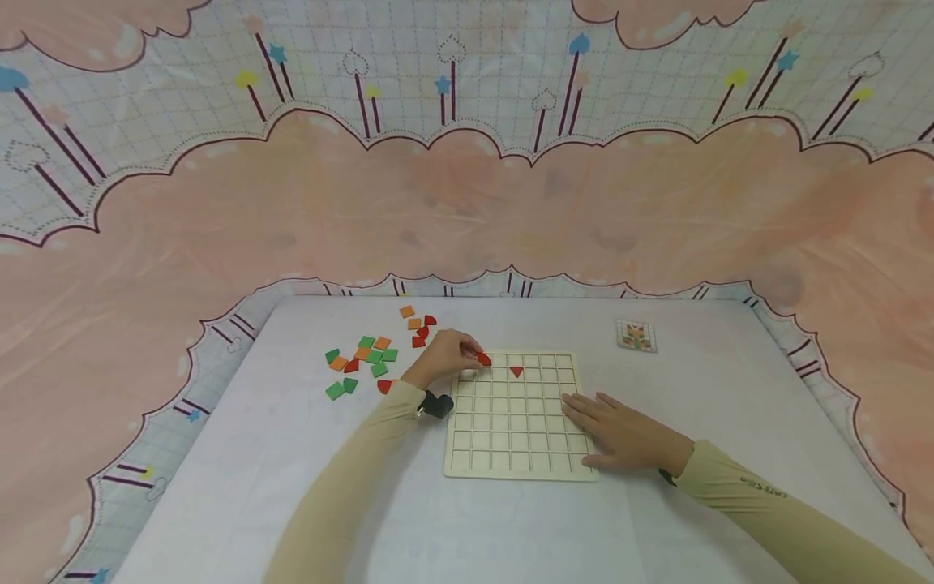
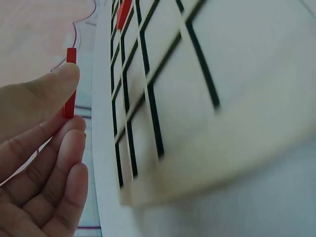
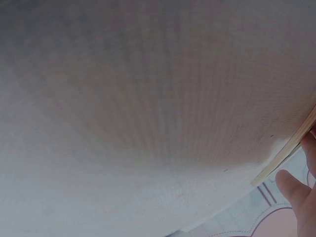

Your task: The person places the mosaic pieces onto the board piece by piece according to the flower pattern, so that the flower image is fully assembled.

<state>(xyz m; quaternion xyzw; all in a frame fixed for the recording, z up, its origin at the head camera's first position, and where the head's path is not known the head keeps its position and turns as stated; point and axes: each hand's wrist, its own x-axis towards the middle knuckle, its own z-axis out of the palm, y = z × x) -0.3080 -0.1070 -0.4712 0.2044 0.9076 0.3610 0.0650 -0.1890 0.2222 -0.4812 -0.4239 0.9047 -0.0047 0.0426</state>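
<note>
My left hand (image 1: 447,357) pinches a red quarter-round tile (image 1: 484,358) between thumb and fingers, over the far left corner of the pale wooden grid board (image 1: 521,474). In the left wrist view the red tile (image 2: 71,98) is seen edge-on, upright between thumb and fingertips, beside the board. Another red piece (image 1: 516,371) sits in a cell of the second row from the far edge. My right hand (image 1: 627,430) rests with fingers spread on the board's right edge. Only its fingertips (image 3: 291,187) and the board edge (image 3: 281,159) show in the right wrist view.
Left of the board lie scattered tiles: several green squares (image 1: 374,356), orange ones (image 1: 383,344) and red pieces (image 1: 418,341). A small patterned card (image 1: 637,335) lies at the back right. The white table (image 1: 525,535) ends at a patterned cloth backdrop (image 1: 467,211).
</note>
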